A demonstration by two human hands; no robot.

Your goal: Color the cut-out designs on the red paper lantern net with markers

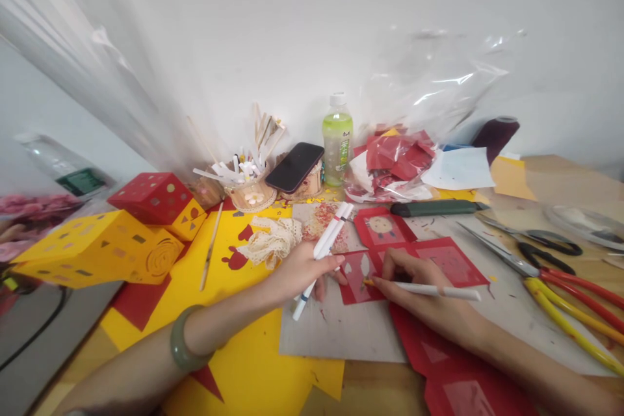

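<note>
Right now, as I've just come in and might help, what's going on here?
A person's right hand holds a slim white marker, its tip at a red card panel bearing pale shapes. The left hand grips white markers with dark bands beside that panel. A cream lace bundle lies just beyond that arm, and a clear plastic bottle of green drink stands by the wall.

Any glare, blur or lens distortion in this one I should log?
Head view: white glare streaks on the clear plastic bag; head view: wide-angle stretching toward the edges, where the clear bottle at far left looks smeared; head view: soft, fairly even light, with the right hand and its white pen readable.
</note>
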